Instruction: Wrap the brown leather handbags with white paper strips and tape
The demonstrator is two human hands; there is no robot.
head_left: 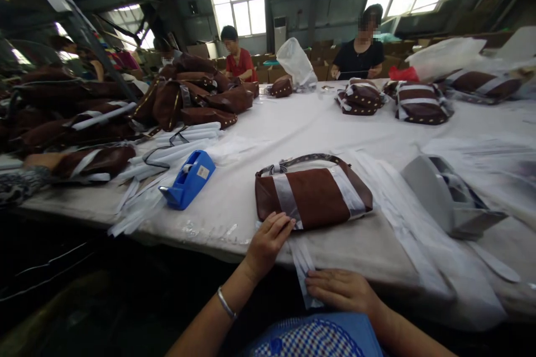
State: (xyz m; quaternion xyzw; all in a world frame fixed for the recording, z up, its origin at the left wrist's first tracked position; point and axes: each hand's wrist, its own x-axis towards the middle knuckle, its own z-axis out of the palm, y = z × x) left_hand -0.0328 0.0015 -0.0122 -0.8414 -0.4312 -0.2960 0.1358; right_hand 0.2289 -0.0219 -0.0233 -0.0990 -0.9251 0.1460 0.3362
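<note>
A brown handbag lies on the white-covered table near its front edge, its strap arched behind it. Pale translucent wrapping bands cross the bag near both ends. My left hand rests with fingers laid over the bag's lower left edge, by one of these bands. From below the bag a white strip hangs over the table edge. My right hand has its fingertips on this strip, fingers extended and close together; its thumb is hidden.
A blue tape dispenser stands left and a grey dispenser right. White strips lie beside the bag. Brown bags are heaped back left, with wrapped bags back right. Two people work across the table.
</note>
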